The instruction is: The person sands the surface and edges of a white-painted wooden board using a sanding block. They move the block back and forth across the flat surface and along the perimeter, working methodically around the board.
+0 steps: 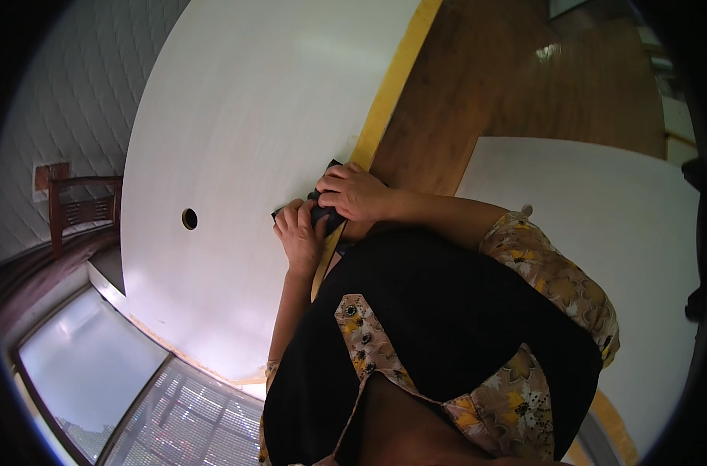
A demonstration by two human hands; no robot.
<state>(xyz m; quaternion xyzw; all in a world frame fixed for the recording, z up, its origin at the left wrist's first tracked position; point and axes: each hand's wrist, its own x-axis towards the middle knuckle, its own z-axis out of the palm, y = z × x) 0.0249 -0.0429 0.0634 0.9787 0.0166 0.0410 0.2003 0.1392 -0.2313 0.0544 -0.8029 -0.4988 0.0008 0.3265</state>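
Both my hands are on a small black piece (328, 220) with pointed corners, at the near edge of a white tabletop (237, 155). It looks like folded cloth, though its kind is hard to make out under my fingers. My left hand (299, 233) grips its left end with bent fingers, the thumb toward the right. Over its upper right part my right hand (355, 193) is curled, close beside the left one. Much of the piece is hidden by both hands.
A yellow strip (392, 81) runs along the tabletop's edge, and a round hole (189, 219) pierces its left part. Beyond stand a wooden chair (85, 210) and a quilted grey surface (74, 101). A window (97, 365) lies lower left. On the right are brown wooden flooring (540, 93) and another white panel (586, 202).
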